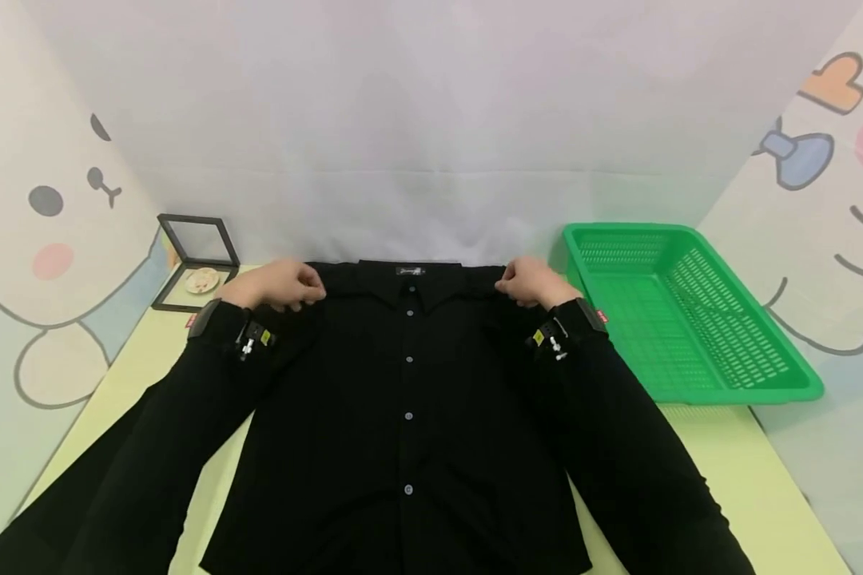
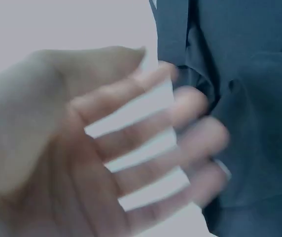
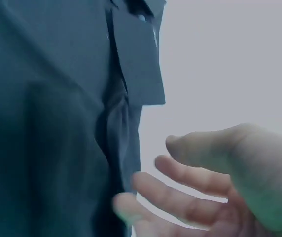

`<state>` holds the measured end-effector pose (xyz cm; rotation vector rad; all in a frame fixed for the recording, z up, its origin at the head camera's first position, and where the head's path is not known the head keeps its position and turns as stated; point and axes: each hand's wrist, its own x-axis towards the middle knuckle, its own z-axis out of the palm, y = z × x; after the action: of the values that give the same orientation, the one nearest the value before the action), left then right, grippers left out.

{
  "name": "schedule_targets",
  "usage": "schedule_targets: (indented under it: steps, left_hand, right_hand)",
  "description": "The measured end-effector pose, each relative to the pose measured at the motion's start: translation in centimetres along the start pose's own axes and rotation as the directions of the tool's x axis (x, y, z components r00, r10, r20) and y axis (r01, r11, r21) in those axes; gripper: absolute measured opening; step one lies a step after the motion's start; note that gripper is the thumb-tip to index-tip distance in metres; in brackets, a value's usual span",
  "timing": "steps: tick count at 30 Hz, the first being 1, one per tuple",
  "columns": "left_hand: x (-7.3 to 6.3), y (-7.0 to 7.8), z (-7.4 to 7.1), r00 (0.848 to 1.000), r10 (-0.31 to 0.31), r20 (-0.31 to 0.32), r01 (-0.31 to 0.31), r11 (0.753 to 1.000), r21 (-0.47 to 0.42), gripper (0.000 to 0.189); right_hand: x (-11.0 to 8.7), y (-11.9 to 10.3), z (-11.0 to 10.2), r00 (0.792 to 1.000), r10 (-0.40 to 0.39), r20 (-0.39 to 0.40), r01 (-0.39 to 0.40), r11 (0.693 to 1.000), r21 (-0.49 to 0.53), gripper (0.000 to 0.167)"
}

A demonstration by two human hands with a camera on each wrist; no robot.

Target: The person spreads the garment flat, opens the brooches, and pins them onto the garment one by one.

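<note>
A black button-up shirt (image 1: 352,383) lies front side up across the table, its collar (image 1: 442,279) toward the back wall and a row of pale buttons down the middle. At its left shoulder edge is my left hand (image 1: 280,285). The left wrist view shows that hand's loosely bent fingers (image 2: 195,143) spread apart over the cloth's edge, nothing pinched. My right hand (image 1: 539,281) is at the opposite shoulder. In the right wrist view its thumb (image 3: 195,148) stands off from the fingers, whose tips overlap the dark cloth (image 3: 57,138).
A green plastic basket (image 1: 726,395) stands to the right, close by my right forearm. At the back left, a black-framed box (image 1: 196,262) with its lid raised holds a small round pale item (image 1: 202,280). A white backdrop (image 1: 431,120) rises behind the pale yellow table (image 1: 748,487).
</note>
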<state>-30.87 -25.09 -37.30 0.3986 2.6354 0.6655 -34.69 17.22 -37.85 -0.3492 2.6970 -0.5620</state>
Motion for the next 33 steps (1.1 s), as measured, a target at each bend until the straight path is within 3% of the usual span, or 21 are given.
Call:
schedule_targets:
  steps: [4, 7, 10, 12, 14, 17, 20, 22, 26, 30, 32, 33]
  left_hand:
    - [2.0, -1.1, 0.2, 0.985, 0.080, -0.156, -0.079, 0.997, 0.013, 0.031]
    - [3.3, -1.5, 1.0, 0.962, 0.087, -0.257, -0.062, 0.993, 0.105, 0.037]
    - [4.4, -1.8, 2.2, 0.954, 0.095, -0.285, -0.045, 0.983, 0.177, 0.043]
    - [4.8, -1.9, 2.8, 0.957, 0.082, -0.280, -0.028, 0.981, 0.192, 0.045]
    - [5.1, -2.4, 3.5, 0.959, 0.057, -0.276, -0.002, 0.981, 0.196, 0.045]
    - [5.1, -3.1, 4.1, 0.959, 0.010, -0.284, 0.042, 0.983, 0.177, 0.041]
    - [4.8, -3.5, 4.5, 0.947, -0.011, -0.322, 0.072, 0.981, 0.179, 0.038]
    - [4.6, -3.5, 4.6, 0.934, -0.012, -0.358, 0.088, 0.976, 0.199, 0.036]
    - [4.2, -3.2, 4.4, 0.902, 0.039, -0.430, 0.078, 0.965, 0.252, 0.032]
    - [3.5, -3.0, 3.6, 0.868, 0.077, -0.491, 0.050, 0.969, 0.241, 0.029]
    - [3.2, -3.0, 3.1, 0.860, 0.081, -0.504, 0.037, 0.975, 0.219, 0.028]
    - [3.0, -3.1, 2.9, 0.865, 0.082, -0.495, 0.033, 0.975, 0.218, 0.027]
  right_hand:
    - [2.3, 1.5, -0.2, 0.994, -0.014, -0.107, 0.011, 1.000, -0.028, 0.030]
    - [7.2, 5.8, 2.0, 0.980, -0.090, -0.178, 0.075, 0.993, -0.086, 0.035]
    - [13.2, 11.6, 5.0, 0.969, -0.166, -0.183, 0.139, 0.979, -0.151, 0.047]
    - [15.2, 13.9, 6.6, 0.966, -0.196, -0.166, 0.169, 0.972, -0.166, 0.051]
    - [14.4, 13.4, 7.0, 0.980, -0.161, -0.119, 0.143, 0.979, -0.146, 0.053]
    - [9.9, 9.6, 6.4, 0.992, -0.091, -0.083, 0.084, 0.992, -0.091, 0.048]
    - [5.1, 5.8, 5.1, 0.995, -0.043, -0.094, 0.040, 0.998, -0.040, 0.042]
    - [3.3, 5.0, 4.8, 0.986, -0.077, -0.148, 0.071, 0.996, -0.047, 0.035]
    - [2.3, 5.0, 4.3, 0.956, -0.126, -0.266, 0.111, 0.991, -0.070, 0.027]
    - [1.9, 4.7, 3.5, 0.915, -0.122, -0.384, 0.113, 0.993, -0.046, 0.026]
    - [1.7, 4.5, 3.1, 0.903, -0.115, -0.413, 0.108, 0.993, -0.041, 0.026]
    - [1.6, 4.5, 3.0, 0.905, -0.108, -0.411, 0.102, 0.994, -0.038, 0.026]
